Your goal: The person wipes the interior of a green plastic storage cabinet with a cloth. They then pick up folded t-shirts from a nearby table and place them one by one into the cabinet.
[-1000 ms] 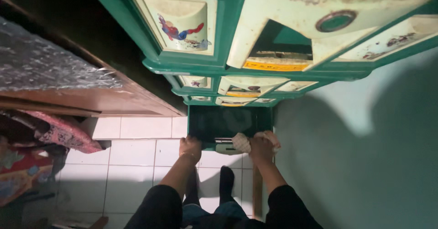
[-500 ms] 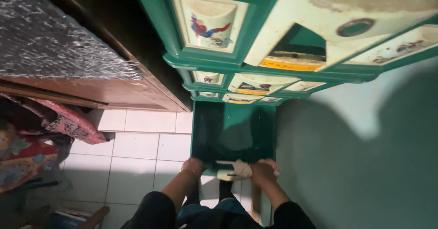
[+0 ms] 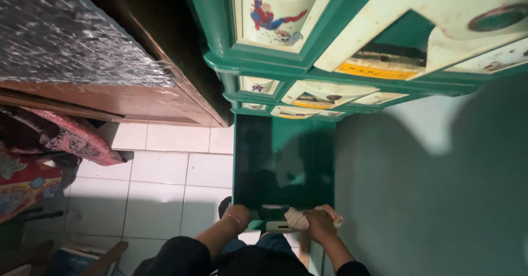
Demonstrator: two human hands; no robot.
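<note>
Head view, looking straight down. Green plastic drawer cabinet (image 3: 330, 61) fills top centre/right of frame; cream drawer fronts, one w/ cartoon figure sticker at top centre. Bottom drawer (image 3: 283, 166) pulled far out toward the person, lower centre of frame; inside dark, contents can't tell.

Left hand (image 3: 237, 216) at lower centre, on the drawer's front-left edge, fingers curled over the rim, gripping it; thin bracelet on wrist. Right hand (image 3: 318, 225) just right of it, lower centre, closed around a pale crumpled cloth (image 3: 297, 219) and resting at the drawer's front-right edge/handle area. Cloth sticks out left of the fist, touching the drawer front. Whether the fingers also clamp the rim: can't tell, too dark.

Both forearms come up from bottom edge, dark sleeves.

Left of frame: wooden furniture (image 3: 110, 61) w/ dark patterned top, upper left. Red/pink patterned fabric (image 3: 49, 149) at mid left. White tiled floor (image 3: 165, 182) btwn furniture and drawer. Plain grey-green wall (image 3: 440, 188) takes right side, shadowed.
</note>
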